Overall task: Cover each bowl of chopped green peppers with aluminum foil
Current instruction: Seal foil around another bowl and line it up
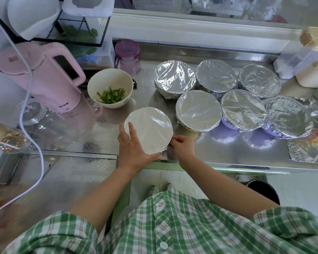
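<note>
Head view looks down on the near bowl (148,130), which sits at the front edge of the bench (228,149), just ahead of the person's body. Its foil (154,121) is stretched flat and smooth over the mouth. The left hand (131,143) lies on the top from 8 o'clock, fingers straight and spread and the thumb running along the near rim, probably to keep the sheet taut and stop the bowl turning. The right hand (182,144) is at the bowl's 4 o'clock, its fingers narrowed to a pinch on the foil skirt where it folds under the rim. That looks like crimping the edge so the cover stays put. At 11 o'clock of this bowl, a little apart, stands an open bowl (106,76) with chopped green peppers (111,96) in the bottom. It has no foil on it yet, so it looks to be the one left to do. From 1 to 3 o'clock six covered bowls (198,111) sit in two packed rows, pushed back and to the side, seemingly to keep finished work clear of the hands. At the far 3 o'clock end a loose foil sheet (308,149) lies flat, within reach and likely meant for the open bowl. A pink kettle (39,76) stands at 10 o'clock.
</note>
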A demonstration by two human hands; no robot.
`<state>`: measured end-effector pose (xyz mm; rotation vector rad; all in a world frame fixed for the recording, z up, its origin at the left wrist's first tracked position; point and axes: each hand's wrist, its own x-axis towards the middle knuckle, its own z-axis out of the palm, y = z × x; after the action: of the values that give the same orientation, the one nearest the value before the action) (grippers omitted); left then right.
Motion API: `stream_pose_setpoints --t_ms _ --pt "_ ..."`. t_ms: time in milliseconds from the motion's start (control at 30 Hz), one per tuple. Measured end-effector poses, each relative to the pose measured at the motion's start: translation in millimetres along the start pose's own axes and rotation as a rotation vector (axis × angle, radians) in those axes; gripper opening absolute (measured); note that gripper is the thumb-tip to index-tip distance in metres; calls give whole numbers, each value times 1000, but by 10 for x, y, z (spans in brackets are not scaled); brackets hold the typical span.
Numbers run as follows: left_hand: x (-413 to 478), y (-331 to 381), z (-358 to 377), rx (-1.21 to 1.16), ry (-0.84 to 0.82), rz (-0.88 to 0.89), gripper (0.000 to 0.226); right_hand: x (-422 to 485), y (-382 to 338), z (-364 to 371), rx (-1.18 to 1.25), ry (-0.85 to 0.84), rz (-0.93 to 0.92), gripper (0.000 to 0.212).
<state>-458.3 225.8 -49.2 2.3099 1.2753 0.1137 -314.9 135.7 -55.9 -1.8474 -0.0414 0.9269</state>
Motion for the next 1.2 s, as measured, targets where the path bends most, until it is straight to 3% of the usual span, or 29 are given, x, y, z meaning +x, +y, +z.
stream_pose_setpoints --t_ms 167,267,367,600,733,800,933,1067,1200 --pt "-2 27 20 7 24 -13 149 -27 4 89 25 -22 40 12" --pt "-8 46 36 27 36 -25 146 -138 -38 113 166 -111 53 29" --pt "-12 72 44 51 50 -41 144 -214 -50 93 147 -214 3 48" --pt "-9 110 61 12 64 -60 145 -110 -91 34 152 -277 72 38" --pt "32 13 -14 -279 41 -114 144 -15 -100 -4 147 -244 38 28" --pt "57 15 -53 -467 34 -187 128 10 -119 -33 149 -259 8 30" --pt "143 125 -99 -841 140 -350 48 62 -71 -26 91 -293 -49 31" --pt "148 112 -50 -819 146 -490 40 85 -67 -15 67 -265 -55 30" --pt "202 10 -33 -802 161 -501 27 126 -96 -56 23 -295 -63 31"
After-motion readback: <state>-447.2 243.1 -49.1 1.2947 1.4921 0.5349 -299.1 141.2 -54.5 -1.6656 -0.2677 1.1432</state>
